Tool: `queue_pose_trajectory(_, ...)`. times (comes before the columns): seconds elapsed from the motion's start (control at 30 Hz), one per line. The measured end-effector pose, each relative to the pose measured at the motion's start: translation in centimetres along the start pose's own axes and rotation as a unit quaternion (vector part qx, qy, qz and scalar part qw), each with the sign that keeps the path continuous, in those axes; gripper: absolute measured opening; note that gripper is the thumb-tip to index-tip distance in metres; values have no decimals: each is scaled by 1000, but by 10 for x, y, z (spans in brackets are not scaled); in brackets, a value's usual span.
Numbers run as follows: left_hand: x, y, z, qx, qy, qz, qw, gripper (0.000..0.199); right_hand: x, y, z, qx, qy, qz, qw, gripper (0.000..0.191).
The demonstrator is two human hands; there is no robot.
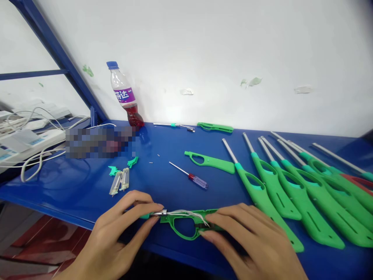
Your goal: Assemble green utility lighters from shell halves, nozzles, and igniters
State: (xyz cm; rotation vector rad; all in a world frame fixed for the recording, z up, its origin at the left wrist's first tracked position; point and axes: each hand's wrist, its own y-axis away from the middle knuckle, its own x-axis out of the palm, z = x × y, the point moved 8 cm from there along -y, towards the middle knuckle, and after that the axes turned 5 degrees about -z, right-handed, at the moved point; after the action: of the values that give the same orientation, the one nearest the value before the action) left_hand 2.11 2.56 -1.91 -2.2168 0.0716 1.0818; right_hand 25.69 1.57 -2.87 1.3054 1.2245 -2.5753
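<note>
Near the front edge of the table lies an open green lighter casing half (183, 230) with a finger loop. My left hand (125, 229) pinches the metal lighter tube (159, 212) by its teal collar, at the casing's left end. White wires (189, 213) run from the tube across the casing to my right hand (247, 233). The right thumb and fingers close on the casing's handle, where a dark part sits by the wire ends; the rest of the handle is hidden. Behind the hands lies a screwdriver (190, 177) with a clear purple handle.
Several assembled green lighters (279, 194) lie at the right. Another casing half (212, 161), a casing (215, 127) and a wired tube (171, 125) lie farther back. Two clear fuel tanks (120, 181) and teal triggers (113, 170) are at left. A bottle (125, 95) stands by the wall.
</note>
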Motion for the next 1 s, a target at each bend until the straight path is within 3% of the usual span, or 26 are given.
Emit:
queue_pose_trajectory(0.6,6,-2,-1,10,-7,26,1000,25,4,0,1,-24,12,18,999,17)
queue_pose_trajectory(0.77,6,-1,-2,26,-10,25,999,27,2,-4,2,-43,12,19,999,26)
queue_pose_trajectory(1.0,9,1,2,24,-8,37,999,30,6,-2,2,-29,0,32,999,19)
